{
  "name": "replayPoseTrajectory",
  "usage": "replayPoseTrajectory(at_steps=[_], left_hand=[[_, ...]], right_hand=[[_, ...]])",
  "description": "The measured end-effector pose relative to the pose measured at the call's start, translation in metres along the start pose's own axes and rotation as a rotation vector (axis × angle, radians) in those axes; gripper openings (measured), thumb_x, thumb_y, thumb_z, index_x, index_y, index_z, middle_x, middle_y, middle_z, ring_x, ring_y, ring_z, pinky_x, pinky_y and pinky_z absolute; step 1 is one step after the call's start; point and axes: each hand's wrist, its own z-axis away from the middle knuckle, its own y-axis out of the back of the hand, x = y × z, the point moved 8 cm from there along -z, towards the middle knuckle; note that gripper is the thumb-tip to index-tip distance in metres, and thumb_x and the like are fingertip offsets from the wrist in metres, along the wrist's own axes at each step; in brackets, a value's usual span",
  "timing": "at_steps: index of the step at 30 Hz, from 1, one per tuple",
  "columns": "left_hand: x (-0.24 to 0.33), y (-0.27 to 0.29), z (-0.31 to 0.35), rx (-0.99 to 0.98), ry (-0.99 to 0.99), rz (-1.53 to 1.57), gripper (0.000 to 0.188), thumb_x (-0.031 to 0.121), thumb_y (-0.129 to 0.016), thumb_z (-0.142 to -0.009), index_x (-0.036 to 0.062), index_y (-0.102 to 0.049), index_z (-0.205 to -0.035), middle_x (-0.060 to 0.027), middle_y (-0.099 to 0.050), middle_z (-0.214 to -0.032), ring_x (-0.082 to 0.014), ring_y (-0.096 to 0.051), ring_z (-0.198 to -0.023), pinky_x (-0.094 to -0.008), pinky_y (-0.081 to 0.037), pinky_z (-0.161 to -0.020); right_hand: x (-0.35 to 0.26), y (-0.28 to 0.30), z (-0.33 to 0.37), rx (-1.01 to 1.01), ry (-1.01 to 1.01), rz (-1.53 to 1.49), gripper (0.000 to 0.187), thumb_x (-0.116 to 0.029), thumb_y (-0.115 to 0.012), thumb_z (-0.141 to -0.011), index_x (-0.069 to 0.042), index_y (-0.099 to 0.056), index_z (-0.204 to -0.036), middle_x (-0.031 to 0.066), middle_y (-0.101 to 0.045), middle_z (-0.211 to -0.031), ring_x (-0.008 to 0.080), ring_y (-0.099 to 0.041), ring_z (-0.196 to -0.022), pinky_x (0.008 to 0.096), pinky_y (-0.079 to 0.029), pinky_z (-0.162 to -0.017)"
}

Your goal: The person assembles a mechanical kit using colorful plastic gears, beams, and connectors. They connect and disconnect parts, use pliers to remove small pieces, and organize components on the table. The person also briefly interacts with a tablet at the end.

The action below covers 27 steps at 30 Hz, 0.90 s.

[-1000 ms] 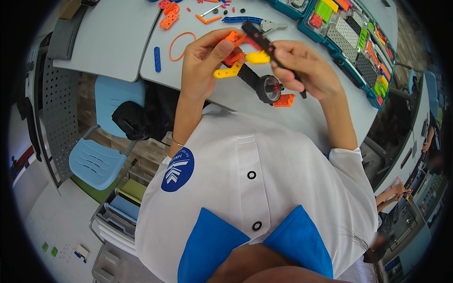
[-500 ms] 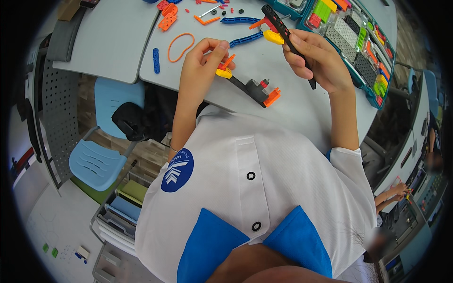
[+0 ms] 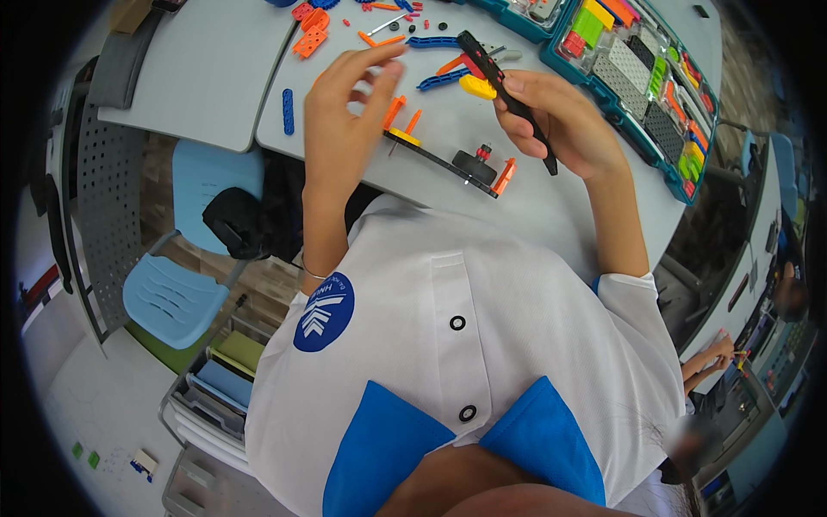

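Observation:
My right hand [image 3: 564,121] grips a black toy building beam [image 3: 484,60], held slanting above the table. A yellow piece [image 3: 476,87] and a red piece are joined to that beam. My left hand [image 3: 340,112] is raised with thumb and fingers apart, holding nothing. Just to its right, near the table's front edge, lies a second assembly: a black beam [image 3: 444,164] with orange uprights [image 3: 413,122], a yellow piece, a dark wheel [image 3: 474,167] and an orange end piece [image 3: 506,177]. Blue beams [image 3: 433,41] lie beyond my right hand, partly hidden by the held beam.
A teal case [image 3: 633,142] with colourful building parts stands at the right. Small pegs, orange pieces [image 3: 310,41] and a short blue beam [image 3: 288,112] are scattered at the far left. Blue chairs [image 3: 177,297] stand left of the table; another person's hands [image 3: 719,351] show far right.
My left hand has let go of the wheeled assembly and moved up and left, now covering the orange rubber band. My right hand has shifted slightly left with the black beam.

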Motion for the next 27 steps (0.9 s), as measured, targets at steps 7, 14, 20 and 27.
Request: replayPoseTrajectory(at_steps=[7, 14, 20, 27], left_hand=[[0.021, -0.029, 0.009, -0.193, -0.029, 0.153, 0.015, 0.012, -0.063, -0.094, -0.0007, -0.070, -0.097, -0.0028, -0.059, -0.069, -0.0085, -0.048, -0.057, -0.0237, -0.036, -0.051], [-0.017, 0.001, 0.003, -0.111, 0.055, 0.047, 0.016, 0.016, -0.066, -0.092, 0.0031, -0.074, -0.097, -0.0032, -0.058, -0.071, -0.0085, -0.043, -0.059, -0.0254, -0.034, -0.052], [-0.035, -0.004, -0.027, 0.010, -0.148, -0.456, 0.019, 0.017, -0.072, -0.085, 0.0100, -0.076, -0.102, -0.0028, -0.060, -0.089, -0.0154, -0.053, -0.068, -0.0291, -0.044, -0.063], [-0.034, -0.008, -0.031, -0.013, -0.102, -0.368, 0.030, 0.020, -0.072, -0.088, 0.0157, -0.072, -0.117, 0.0000, -0.065, -0.100, -0.0099, -0.057, -0.081, -0.0268, -0.047, -0.069]], right_hand=[[0.015, -0.013, 0.001, -0.083, -0.102, -0.231, 0.036, -0.038, -0.051, -0.103, -0.004, -0.053, -0.091, -0.0048, -0.044, -0.065, 0.0030, -0.034, -0.046, 0.0193, -0.027, -0.043], [-0.032, 0.029, 0.014, 0.142, 0.207, -0.050, 0.034, -0.037, -0.039, -0.107, -0.007, -0.047, -0.092, -0.0081, -0.038, -0.062, -0.0010, -0.029, -0.042, 0.0152, -0.023, -0.039], [-0.012, 0.022, 0.004, 0.128, 0.071, 0.040, 0.038, -0.039, -0.050, -0.101, -0.003, -0.055, -0.091, -0.0010, -0.047, -0.066, 0.0060, -0.040, -0.048, 0.0207, -0.031, -0.048], [-0.009, 0.019, 0.002, 0.127, 0.059, 0.017, 0.037, -0.039, -0.051, -0.101, -0.003, -0.055, -0.092, -0.0006, -0.048, -0.066, 0.0058, -0.040, -0.048, 0.0202, -0.033, -0.048]])
